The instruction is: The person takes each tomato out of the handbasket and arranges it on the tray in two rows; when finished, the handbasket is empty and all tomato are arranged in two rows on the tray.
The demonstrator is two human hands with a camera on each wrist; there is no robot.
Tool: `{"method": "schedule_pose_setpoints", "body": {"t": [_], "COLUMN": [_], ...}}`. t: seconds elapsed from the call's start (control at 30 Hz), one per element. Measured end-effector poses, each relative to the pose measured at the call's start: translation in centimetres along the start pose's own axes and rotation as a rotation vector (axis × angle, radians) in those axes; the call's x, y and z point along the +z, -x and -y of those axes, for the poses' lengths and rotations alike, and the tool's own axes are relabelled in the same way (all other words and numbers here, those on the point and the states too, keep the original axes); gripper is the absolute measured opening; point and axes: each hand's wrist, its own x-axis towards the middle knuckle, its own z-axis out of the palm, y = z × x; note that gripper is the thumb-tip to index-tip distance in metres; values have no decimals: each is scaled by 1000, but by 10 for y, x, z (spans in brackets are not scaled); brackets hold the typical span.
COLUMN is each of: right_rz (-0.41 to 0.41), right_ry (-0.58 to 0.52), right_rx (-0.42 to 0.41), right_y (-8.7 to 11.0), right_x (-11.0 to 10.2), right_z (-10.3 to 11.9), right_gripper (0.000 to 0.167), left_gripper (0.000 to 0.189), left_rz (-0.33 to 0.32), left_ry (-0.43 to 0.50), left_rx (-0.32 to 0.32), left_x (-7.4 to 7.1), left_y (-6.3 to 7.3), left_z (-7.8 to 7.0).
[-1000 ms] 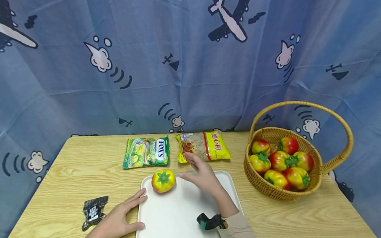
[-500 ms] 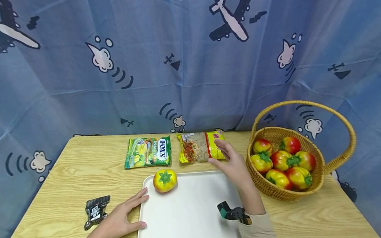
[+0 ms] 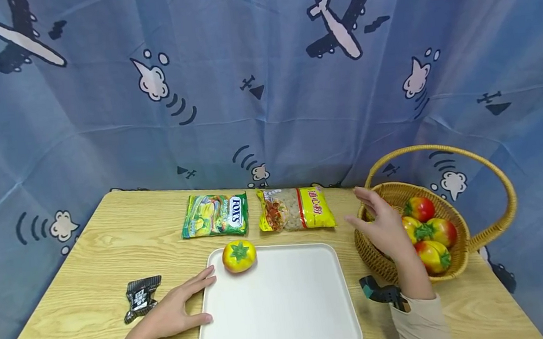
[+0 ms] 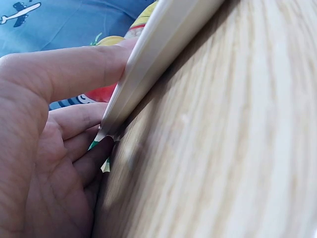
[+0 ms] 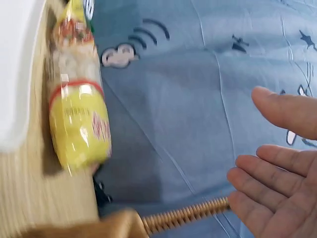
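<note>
My left hand (image 3: pixel 178 311) rests against the left rim of the white tray (image 3: pixel 277 311), thumb and fingers spread. In the left wrist view, its fingers (image 4: pixel 84 119) touch the tray edge (image 4: pixel 143 64). One yellow-red, persimmon-like fruit (image 3: pixel 239 255) with a green leafy top sits in the tray's far left corner. My right hand (image 3: pixel 386 224) holds nothing, fingers loosely extended over the left side of the wicker basket (image 3: pixel 378 260). Several similar red-yellow fruits (image 3: pixel 434 256) lie in the basket; the hand and forearm hide some of them.
Behind the tray lie a green FOX'S candy bag (image 3: pixel 214 215) and a yellow pasta bag (image 3: pixel 296 208). A small black wrapped packet (image 3: pixel 141 297) lies left of the tray. The basket's tall handle (image 3: pixel 446 150) arches up. A blue airplane-print cloth (image 3: pixel 268 137) hangs behind the table.
My right hand has moved right, from above the tray to the basket's left side, still holding nothing. The left hand stays at the tray rim. The head view has shifted slightly.
</note>
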Motion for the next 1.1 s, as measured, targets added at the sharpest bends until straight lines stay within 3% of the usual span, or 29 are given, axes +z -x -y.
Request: {"method": "schedule_pose_setpoints", "body": {"t": [0.33, 0.73, 1.1], "right_rz": [-32, 109, 187], "right_ry": [119, 151, 295], "right_rx": [24, 134, 226], "right_y": [-2, -14, -37], "right_x": [-47, -77, -105], "right_z": [-15, -45, -80], "right_gripper": [68, 77, 86], "left_gripper": [74, 75, 77], "left_rz": [-10, -4, -1], "left_ry": [-24, 5, 4], "left_rx": [21, -4, 0], "left_x": [1, 2, 1], "left_y": [0, 0, -1], "left_z": [0, 1, 1]}}
